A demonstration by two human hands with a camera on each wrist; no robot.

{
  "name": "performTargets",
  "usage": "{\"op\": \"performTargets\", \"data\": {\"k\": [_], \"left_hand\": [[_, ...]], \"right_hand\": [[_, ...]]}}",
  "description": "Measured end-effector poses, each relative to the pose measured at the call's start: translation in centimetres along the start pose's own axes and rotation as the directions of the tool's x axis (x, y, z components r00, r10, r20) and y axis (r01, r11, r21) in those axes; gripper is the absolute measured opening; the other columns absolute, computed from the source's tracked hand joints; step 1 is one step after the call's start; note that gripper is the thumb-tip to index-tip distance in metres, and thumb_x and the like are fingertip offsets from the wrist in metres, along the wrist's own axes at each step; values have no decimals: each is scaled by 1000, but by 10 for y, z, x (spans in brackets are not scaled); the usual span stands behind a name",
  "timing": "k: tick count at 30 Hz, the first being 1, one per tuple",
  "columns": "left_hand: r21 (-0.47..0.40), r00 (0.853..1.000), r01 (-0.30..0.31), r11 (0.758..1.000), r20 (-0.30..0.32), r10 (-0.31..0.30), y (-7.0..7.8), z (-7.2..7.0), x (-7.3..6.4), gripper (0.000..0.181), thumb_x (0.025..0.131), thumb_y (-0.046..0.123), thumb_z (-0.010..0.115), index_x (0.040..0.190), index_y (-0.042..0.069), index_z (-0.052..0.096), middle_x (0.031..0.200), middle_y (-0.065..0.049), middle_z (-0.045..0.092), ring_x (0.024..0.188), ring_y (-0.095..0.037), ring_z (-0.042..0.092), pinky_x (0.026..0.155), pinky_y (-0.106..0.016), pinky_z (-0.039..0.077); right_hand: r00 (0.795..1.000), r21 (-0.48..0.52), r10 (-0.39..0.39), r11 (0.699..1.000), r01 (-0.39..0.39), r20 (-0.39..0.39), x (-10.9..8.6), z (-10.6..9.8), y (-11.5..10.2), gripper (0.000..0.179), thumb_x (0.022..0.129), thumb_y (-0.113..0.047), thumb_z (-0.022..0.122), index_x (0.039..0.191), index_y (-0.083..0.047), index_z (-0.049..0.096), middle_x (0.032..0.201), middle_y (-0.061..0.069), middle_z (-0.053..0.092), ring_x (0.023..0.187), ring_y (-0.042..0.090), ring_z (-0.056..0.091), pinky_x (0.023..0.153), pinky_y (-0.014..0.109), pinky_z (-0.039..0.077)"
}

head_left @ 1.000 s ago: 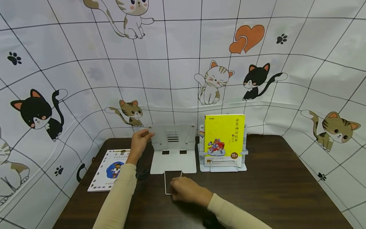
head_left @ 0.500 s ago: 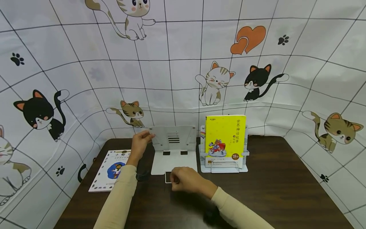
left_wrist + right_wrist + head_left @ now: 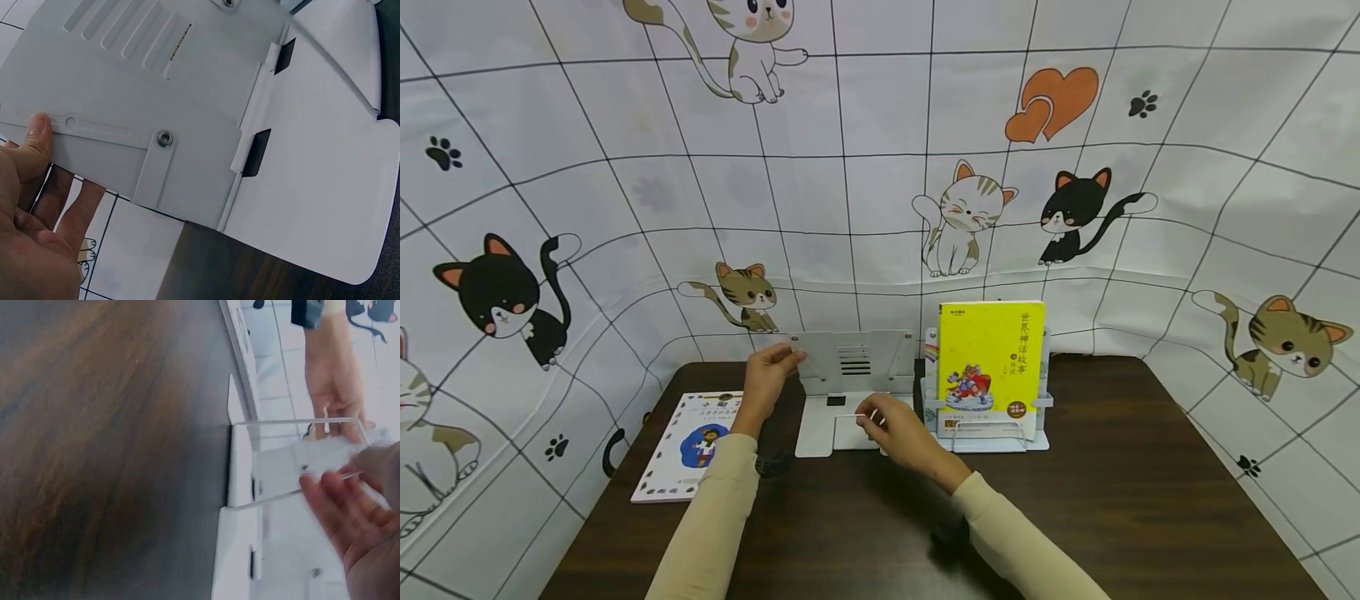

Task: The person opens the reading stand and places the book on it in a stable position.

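Observation:
A white metal book stand (image 3: 814, 429) stands in the middle of the table, its back plate (image 3: 100, 119) tilted up from a flat base. My left hand (image 3: 766, 379) pinches the back plate's upper left edge, thumb on the near face and fingers behind. Slots and screwed hinge arms show on that plate in the left wrist view. A U-shaped wire holder (image 3: 294, 421) rises from the base's front edge. My right hand (image 3: 901, 429) grips this wire near its top bar, fingers and thumb around its side; part of the wire is hidden behind the hand.
Right of the stand, a yellow book (image 3: 988, 358) rests upright on a second white stand (image 3: 1041, 437). A white-covered book (image 3: 662, 446) lies flat at the left. The dark wooden table (image 3: 1120, 483) meets a cat-printed sheet (image 3: 865, 192) behind.
My right hand has lifted the wire holder from flat on the table up and back toward the stand. My left hand keeps its grip on the back plate.

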State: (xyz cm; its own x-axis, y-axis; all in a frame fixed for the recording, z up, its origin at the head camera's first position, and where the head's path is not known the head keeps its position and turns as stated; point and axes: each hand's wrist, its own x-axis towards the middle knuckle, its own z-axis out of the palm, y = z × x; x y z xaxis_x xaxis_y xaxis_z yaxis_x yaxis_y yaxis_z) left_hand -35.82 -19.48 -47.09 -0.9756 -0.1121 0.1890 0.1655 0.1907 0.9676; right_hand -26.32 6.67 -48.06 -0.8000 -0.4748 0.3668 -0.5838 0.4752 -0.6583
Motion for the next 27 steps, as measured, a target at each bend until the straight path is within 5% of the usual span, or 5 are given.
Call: {"op": "performTargets", "data": {"k": [10,17,23,27], "left_hand": [[16,1000,15,1000,-9,-15,-1,0,-4,37,102,9,73,133,-10,68,134,-29,69,106,-9,72,98,-28,60],[2,1000,10,1000,-11,-10,-3,-1,-6,32,101,10,75,125,-11,71,114,-11,77,92,4,69,92,-24,61],[19,1000,-3,1000,0,3,-5,-3,-13,28,101,12,75,119,-10,74,110,-5,80,101,-9,75,103,-39,59],[31,1000,4,1000,-21,-3,-6,-4,-19,22,99,12,77,111,-6,78,102,1,80,98,-10,74,97,-34,59]], "right_hand": [[994,-81,110,991,-111,-21,1,17,29,5,104,-4,67,109,-4,67,97,6,71,85,15,65,74,31,54],[979,-35,201,979,-202,-40,0,18,35,8,100,-3,72,104,-2,66,98,11,77,86,20,73,70,28,55],[970,7,241,971,-241,-31,2,20,41,7,99,-4,74,103,-1,68,93,10,77,75,15,72,64,24,56],[966,52,256,966,-255,-17,3,20,44,8,100,-2,73,103,3,69,92,13,77,73,15,73,63,24,59]]}}
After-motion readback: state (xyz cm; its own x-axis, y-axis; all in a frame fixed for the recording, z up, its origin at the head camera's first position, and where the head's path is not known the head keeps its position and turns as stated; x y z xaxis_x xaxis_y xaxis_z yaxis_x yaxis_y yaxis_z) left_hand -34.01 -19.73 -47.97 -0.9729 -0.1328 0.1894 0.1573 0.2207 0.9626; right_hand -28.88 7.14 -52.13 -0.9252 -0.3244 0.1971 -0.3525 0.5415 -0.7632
